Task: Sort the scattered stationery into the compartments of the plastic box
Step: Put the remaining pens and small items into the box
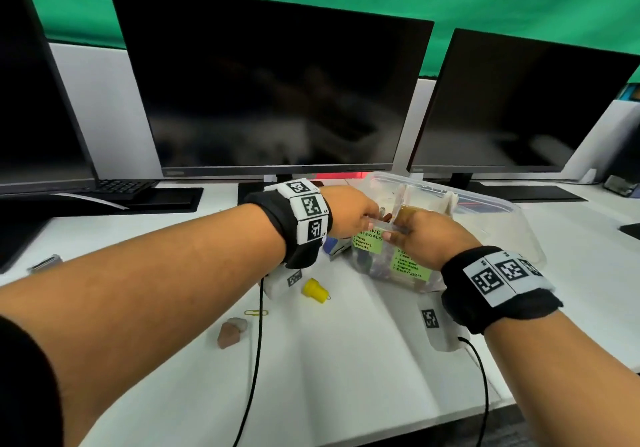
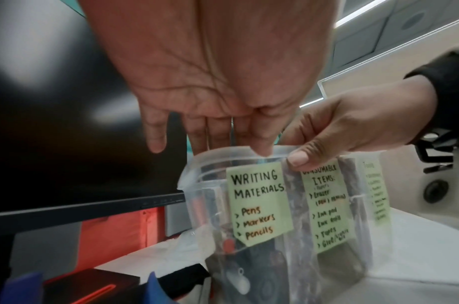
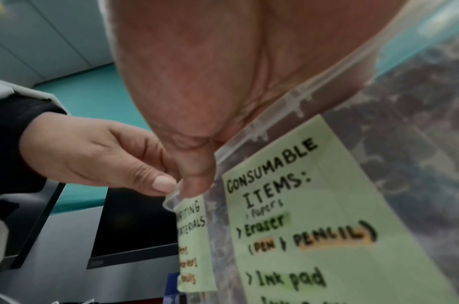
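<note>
Hands [image 1: 388, 228] on clear plastic box's [image 1: 485, 214] rim.

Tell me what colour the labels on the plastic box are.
Pale green, with black handwriting. The labels on the plastic box show best in the left wrist view.

Three views, all converging on the near rim of the plastic box [image 1: 491, 204].

Head cam: high, wide, looking forward and down over both forearms at the desk, monitors behind. Left wrist cam: under the left hand [image 2: 210, 82], very close, facing the box's labelled near wall from low left. Right wrist cam: under the right hand [image 3: 223, 72], closer still, angled up along the same wall. Each wrist view catches the opposite hand; all three share the green labels [image 2: 258, 201].
</note>
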A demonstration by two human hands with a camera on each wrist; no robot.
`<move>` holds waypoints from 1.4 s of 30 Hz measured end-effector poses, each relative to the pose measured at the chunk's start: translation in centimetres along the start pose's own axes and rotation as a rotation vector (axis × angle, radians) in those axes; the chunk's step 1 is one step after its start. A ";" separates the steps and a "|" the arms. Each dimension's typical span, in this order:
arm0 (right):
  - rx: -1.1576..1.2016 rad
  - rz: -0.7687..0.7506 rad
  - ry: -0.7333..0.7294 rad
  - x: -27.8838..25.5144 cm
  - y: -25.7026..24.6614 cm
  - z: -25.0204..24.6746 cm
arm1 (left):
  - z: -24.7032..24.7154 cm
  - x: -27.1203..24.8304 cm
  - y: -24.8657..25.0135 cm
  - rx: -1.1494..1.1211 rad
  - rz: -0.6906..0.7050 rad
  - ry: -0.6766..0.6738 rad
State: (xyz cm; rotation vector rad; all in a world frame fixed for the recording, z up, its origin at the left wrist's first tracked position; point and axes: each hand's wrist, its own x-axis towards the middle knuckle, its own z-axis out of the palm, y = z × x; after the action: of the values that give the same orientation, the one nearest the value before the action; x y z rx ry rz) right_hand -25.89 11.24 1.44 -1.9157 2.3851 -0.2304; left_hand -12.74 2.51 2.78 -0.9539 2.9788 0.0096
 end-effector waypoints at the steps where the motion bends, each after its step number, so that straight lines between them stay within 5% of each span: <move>1: -0.026 -0.006 0.001 0.1 -0.3 0.1 | 0.1 -0.2 -0.6 -0.013 -0.010 0.043; 7: -0.064 0.029 0.023 1.0 -1.9 1.1 | -0.7 -5.3 -6.2 -0.010 -0.212 0.070; 14: -0.087 0.110 0.053 1.4 -2.5 1.5 | 2.1 -14.1 -14.3 -0.064 -0.651 -0.203; 17: -0.080 0.118 0.049 1.6 -3.0 1.5 | 3.6 -16.1 -15.8 -0.100 -0.734 -0.304; 33: -0.157 0.147 0.081 3.1 -3.4 2.3 | 6.8 -12.7 -12.1 0.090 -0.650 -0.449; 42: -0.171 0.137 0.099 3.1 -3.4 2.4 | 7.3 -9.5 -9.2 0.119 -0.468 -0.338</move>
State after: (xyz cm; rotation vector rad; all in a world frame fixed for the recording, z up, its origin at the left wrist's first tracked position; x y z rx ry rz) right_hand -22.94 7.35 -0.30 -1.8363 2.6680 -0.1185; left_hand 0.45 0.59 -4.43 -1.4394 2.3683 -0.0106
